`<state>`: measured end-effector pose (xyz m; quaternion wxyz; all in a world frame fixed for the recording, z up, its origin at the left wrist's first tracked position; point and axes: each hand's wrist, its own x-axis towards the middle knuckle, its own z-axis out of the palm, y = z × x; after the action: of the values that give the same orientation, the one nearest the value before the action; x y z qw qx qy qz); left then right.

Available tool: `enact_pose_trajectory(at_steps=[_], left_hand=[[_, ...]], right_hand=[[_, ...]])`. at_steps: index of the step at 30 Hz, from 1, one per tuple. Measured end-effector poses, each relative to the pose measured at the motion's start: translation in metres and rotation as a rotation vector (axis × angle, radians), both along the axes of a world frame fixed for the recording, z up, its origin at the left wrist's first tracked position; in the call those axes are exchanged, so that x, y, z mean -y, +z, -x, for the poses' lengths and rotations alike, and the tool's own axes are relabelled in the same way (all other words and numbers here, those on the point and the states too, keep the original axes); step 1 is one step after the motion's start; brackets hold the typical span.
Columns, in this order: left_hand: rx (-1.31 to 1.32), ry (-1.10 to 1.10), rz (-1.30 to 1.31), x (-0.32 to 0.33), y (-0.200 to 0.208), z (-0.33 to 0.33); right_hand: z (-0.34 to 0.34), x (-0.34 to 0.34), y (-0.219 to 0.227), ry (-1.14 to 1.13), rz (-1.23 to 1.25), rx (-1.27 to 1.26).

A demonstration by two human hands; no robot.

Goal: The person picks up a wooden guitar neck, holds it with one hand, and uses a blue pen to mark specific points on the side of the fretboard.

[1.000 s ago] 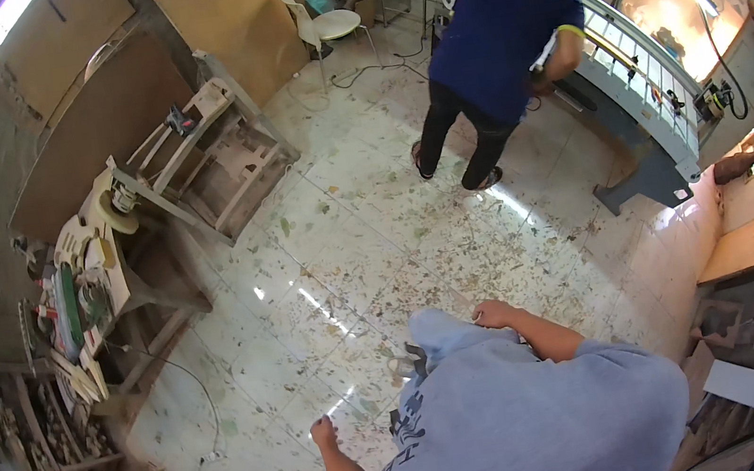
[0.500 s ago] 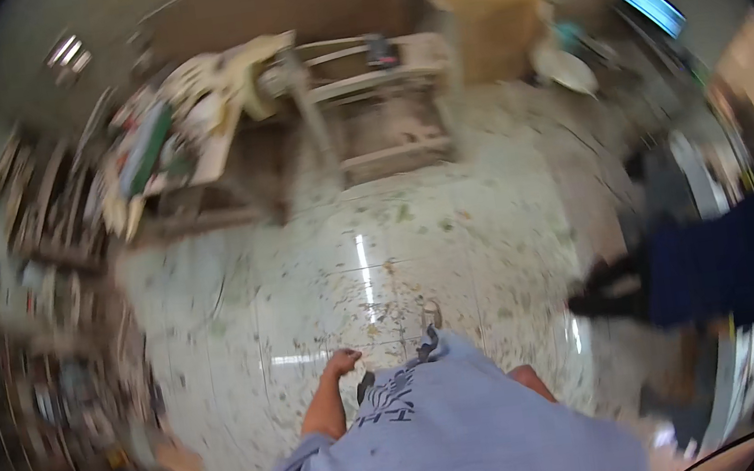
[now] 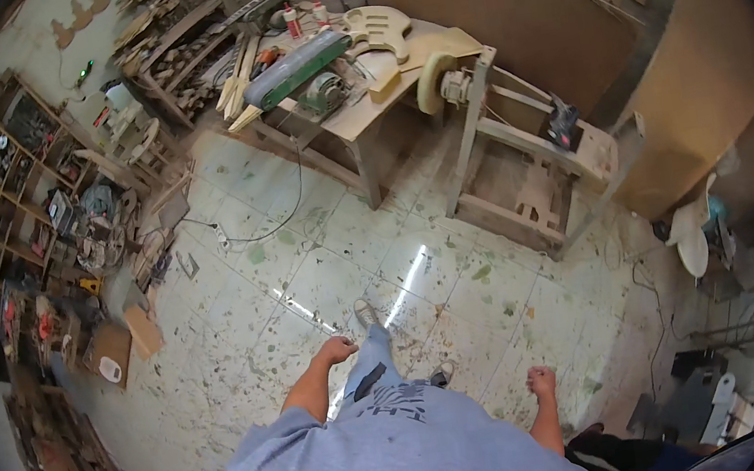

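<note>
Since the earlier frame the view has swung round, so the bench now stands ahead of the person, and the right hand, hidden then, shows again. On the bench's front left part lies the belt sander: long, set at a slant, with a grey belt over a green frame. Behind it to the right, on the same bench, rests a pale wooden guitar-shaped body with cut-outs, and near the bench's front edge sits a yellowish block. Well apart from the bench, on the person's side, the left hand reaches forward and inward above the floor, its grip curled closed; the right hand is farther from the bench, its grip folded into a fist. Whether either pinches something small, I cannot tell
</note>
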<state>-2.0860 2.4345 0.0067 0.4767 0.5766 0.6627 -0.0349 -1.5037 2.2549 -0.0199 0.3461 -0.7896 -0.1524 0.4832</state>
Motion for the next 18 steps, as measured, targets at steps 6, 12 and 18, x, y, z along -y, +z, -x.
enact_pose_trajectory(at_steps=[6,12,18], left_hand=[[0.05,0.211,0.129,-0.046,-0.014,0.026],[0.099,0.348,0.066,-0.093,-0.03,0.106],[-0.052,0.331,-0.152,-0.123,-0.047,0.198]], right_hand=[[0.061,-0.027,0.003,1.426,0.107,0.653],[0.169,-0.142,0.015,1.086,0.132,0.389],[0.244,-0.294,0.037,0.801,-0.139,0.101]])
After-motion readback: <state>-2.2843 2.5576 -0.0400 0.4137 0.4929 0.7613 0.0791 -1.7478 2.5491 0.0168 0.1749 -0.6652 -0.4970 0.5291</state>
